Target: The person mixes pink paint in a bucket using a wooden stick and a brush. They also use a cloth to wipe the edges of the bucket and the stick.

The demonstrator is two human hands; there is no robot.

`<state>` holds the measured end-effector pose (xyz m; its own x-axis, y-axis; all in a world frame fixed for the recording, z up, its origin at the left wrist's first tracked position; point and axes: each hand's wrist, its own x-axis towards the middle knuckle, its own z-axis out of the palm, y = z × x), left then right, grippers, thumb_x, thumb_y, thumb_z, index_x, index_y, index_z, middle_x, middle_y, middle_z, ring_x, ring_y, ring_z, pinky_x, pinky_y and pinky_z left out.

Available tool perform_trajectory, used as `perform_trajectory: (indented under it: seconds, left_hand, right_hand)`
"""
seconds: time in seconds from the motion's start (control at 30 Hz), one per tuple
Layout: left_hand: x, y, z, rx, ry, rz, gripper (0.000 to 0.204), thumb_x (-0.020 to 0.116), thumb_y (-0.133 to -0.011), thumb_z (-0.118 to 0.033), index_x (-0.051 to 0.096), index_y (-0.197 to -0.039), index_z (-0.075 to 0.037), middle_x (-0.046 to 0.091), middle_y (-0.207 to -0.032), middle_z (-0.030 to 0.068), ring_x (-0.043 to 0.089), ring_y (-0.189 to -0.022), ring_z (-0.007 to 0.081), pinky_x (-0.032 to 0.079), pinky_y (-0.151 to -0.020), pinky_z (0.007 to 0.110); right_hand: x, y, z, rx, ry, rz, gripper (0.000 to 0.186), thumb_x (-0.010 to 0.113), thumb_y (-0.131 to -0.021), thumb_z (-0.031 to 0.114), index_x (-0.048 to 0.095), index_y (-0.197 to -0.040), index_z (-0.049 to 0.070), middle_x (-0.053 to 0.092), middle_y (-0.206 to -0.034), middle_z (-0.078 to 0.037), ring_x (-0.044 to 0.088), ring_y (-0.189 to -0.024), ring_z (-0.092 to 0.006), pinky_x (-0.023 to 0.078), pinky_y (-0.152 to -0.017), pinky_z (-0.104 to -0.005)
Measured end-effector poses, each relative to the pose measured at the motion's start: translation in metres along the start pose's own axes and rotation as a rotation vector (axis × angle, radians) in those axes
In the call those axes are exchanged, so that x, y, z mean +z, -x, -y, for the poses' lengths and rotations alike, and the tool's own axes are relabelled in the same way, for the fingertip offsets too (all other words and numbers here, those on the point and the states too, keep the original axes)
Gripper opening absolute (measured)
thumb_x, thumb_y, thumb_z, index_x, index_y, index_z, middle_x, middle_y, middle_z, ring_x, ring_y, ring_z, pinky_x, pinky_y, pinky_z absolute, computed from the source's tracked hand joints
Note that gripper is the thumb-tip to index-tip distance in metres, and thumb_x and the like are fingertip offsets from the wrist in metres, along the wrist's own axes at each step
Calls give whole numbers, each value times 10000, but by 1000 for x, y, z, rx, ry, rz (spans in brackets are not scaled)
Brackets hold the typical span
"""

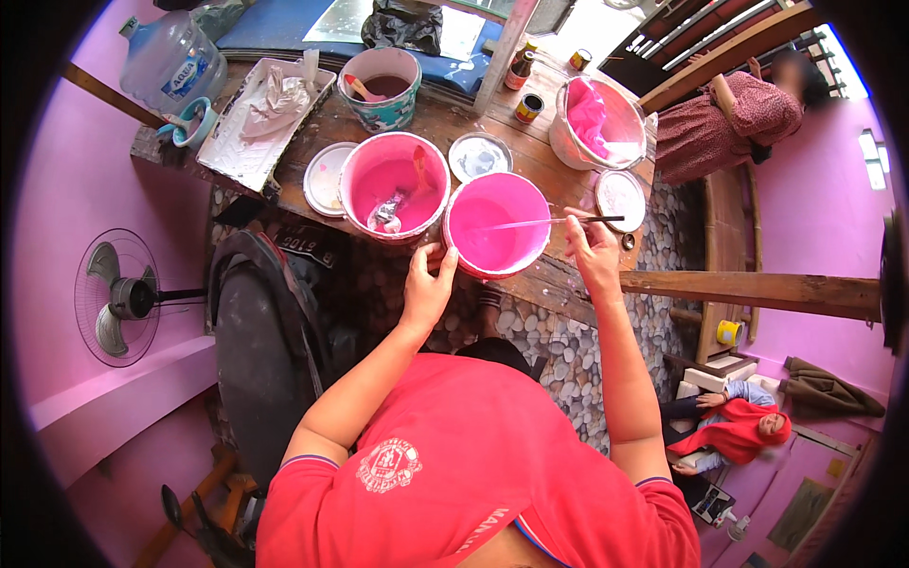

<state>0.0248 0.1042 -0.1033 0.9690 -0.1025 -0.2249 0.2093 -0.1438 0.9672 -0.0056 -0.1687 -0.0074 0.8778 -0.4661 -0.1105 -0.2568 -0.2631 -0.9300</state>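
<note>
While left hand [426, 284] grips near rim of round pink paint-filled plastic bucket [499, 224], right hand [594, 248] pinches thin stir stick [549, 222]; stick lies crosswise, tip left over paint.

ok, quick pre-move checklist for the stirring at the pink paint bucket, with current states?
1. Left hand steadies the bucket at its near rim: ok.
2. Right hand grips the thin stick: ok.
3. Stick tip is in the pink paint: ok, it reaches over the paint, depth cannot tell.
4. Bucket sits fully on the wooden table: not ok, it stands right at the near edge.
5. Second pink bucket is apart from the first: not ok, the rims look touching.
6. Lid is clear of the right hand: ok.
</note>
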Motion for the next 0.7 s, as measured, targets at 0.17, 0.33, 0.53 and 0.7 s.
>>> perform_trajectory:
  seconds: [0.17,0.33,0.53,0.7]
  left_hand:
    - [6,-4,-33,-180,234,96,547,739,-948,-323,583,-1332,34,694,-1054,88,682,-885,144,600,-673,294]
    - [9,-8,-24,-177,274,94,591,730,-954,-230,501,-1423,48,676,-1145,143,706,-918,176,630,-674,321]
    - [23,-9,-16,10,78,-123,432,751,-882,-135,653,-1258,55,643,-1120,96,656,-930,146,540,-842,291]
    - [17,-13,-15,34,-50,-94,438,737,-904,-119,636,-1287,66,673,-1158,90,641,-968,125,530,-852,270]
  right_hand:
    - [19,28,24,-70,113,129,189,658,-1011,197,688,-1042,13,715,-817,-65,653,-671,-96,536,-626,-263]
    - [9,44,40,-368,312,149,142,692,-962,125,702,-1033,2,715,-887,-156,709,-793,-265,537,-699,-347]
    - [-10,42,29,-505,286,171,172,698,-944,102,718,-1096,24,702,-968,-170,707,-849,-318,552,-747,-365]
    - [-16,48,18,-529,253,210,165,689,-946,94,718,-1099,37,701,-971,-170,708,-865,-335,558,-758,-386]
